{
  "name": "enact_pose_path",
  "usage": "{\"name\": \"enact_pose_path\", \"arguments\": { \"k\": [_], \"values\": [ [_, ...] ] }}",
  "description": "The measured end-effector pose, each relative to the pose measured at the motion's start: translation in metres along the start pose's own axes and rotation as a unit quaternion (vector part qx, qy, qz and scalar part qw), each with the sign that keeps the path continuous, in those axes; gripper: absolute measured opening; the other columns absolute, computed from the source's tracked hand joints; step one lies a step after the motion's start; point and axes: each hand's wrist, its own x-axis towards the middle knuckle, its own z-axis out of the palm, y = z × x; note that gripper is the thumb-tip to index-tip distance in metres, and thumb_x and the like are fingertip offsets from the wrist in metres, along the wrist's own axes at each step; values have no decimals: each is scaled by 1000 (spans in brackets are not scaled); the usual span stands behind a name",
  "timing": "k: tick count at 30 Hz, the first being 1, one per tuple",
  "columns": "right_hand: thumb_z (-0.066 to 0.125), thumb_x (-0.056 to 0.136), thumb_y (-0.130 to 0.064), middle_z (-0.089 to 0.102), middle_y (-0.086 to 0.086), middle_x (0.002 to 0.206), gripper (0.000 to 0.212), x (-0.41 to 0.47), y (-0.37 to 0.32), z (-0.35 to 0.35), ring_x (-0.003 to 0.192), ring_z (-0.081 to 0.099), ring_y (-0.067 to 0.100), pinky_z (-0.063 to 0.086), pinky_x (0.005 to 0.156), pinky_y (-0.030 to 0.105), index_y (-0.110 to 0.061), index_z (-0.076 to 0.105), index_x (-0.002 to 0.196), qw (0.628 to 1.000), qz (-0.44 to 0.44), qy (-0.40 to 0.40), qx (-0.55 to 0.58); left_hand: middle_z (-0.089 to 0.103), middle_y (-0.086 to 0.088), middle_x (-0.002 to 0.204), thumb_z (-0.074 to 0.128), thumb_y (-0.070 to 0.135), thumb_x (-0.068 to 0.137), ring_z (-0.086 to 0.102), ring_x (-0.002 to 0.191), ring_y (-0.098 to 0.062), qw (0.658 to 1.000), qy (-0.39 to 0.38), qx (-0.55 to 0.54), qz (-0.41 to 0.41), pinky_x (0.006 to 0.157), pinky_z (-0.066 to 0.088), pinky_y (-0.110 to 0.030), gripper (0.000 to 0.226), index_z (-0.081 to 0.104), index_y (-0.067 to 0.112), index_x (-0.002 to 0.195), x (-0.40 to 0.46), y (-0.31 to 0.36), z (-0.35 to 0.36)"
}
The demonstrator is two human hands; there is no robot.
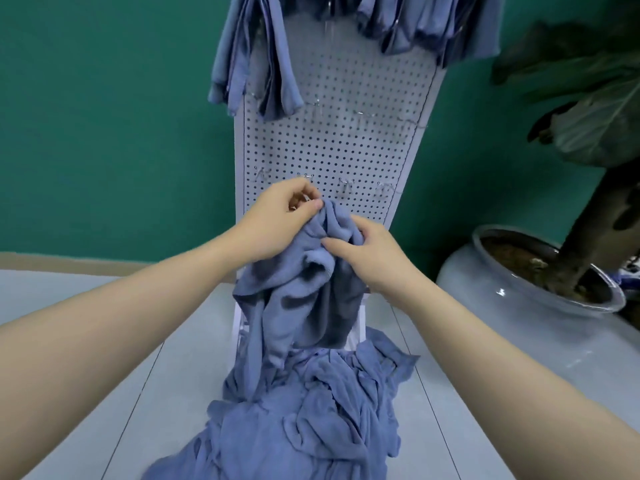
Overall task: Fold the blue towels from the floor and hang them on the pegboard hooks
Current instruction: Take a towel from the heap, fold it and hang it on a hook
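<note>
With the pile (304, 410) on the floor at 6 o'clock, keep both hands, left (280, 216) and right (367, 258), pinching the towel (298, 299) bunched at center, find its corners, shake flat, fold, then hook on the pegboard (332, 140) at 12.
</note>
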Motion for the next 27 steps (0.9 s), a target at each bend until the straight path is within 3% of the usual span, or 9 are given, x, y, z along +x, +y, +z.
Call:
{"name": "enact_pose_path", "arguments": {
  "k": [4,7,10,14,17,19,21,24,27],
  "values": [
    [67,97,-14,74,11,94,7,-6,10,-16,84,66,17,57,80,42,-10,69,103,999,26,23,14,71,-12,84,56,40,103,52,67,-6,996,-53,59,-30,68,46,-28,24,67,21,95,-19,-9,-17],
    [66,98,-11,75,11,99,4,-12,22,-20,90,69,19,57,95,49,-12,70,100,998,49,6,39,68,-13,80,62,74,79,48,66,-10,982,-129,117,-70,65,46,-35,53,69,22,90,-39,-18,-27],
    [68,99,-12,77,10,107,6,-18,36,-15,100,73,27,55,98,48,-14,72,103,995,63,-27,73,57,5,63,84,55,73,44,57,-8,952,-223,180,-104,55,41,-26,45,66,15,77,-60,-32,-26],
    [66,101,-13,72,25,120,20,-20,55,-11,99,71,27,54,98,46,-2,68,118,982,106,-83,134,65,8,70,81,33,86,51,63,-5,952,-249,134,-120,61,44,-23,22,68,16,80,-84,-59,-21],
    [73,96,-34,78,5,108,18,-22,57,-14,93,70,14,54,93,38,-20,75,108,988,79,-131,18,67,14,80,71,26,96,56,72,-2,952,-271,49,-131,69,48,-23,11,69,18,89,-90,-65,-21],
    [80,78,-61,75,-8,96,39,-25,53,-14,88,69,12,53,85,33,-30,74,100,977,49,-178,-109,61,10,78,68,25,95,53,72,-5,957,-255,13,-136,69,45,-27,17,62,10,89,-90,-67,-20],
    [80,61,-75,73,-2,94,62,-27,53,-9,89,67,19,53,80,36,-29,70,103,949,27,-211,-233,57,7,77,67,22,94,50,71,-7,963,-234,-4,-135,66,42,-28,20,57,6,88,-89,-67,-18],
    [82,70,-63,67,7,76,52,-23,60,-5,67,55,19,46,62,36,-16,67,87,920,-9,-191,-342,57,16,74,63,17,100,50,70,-3,966,-212,-18,-145,66,43,-21,16,56,12,86,-90,-66,-10],
    [80,86,-29,66,3,68,17,-19,62,-16,61,51,11,44,61,33,-21,70,76,939,20,-180,-294,59,18,72,65,30,100,51,72,-2,966,-214,-15,-145,67,43,-17,16,56,21,90,-95,-61,-1]
  ]
}}
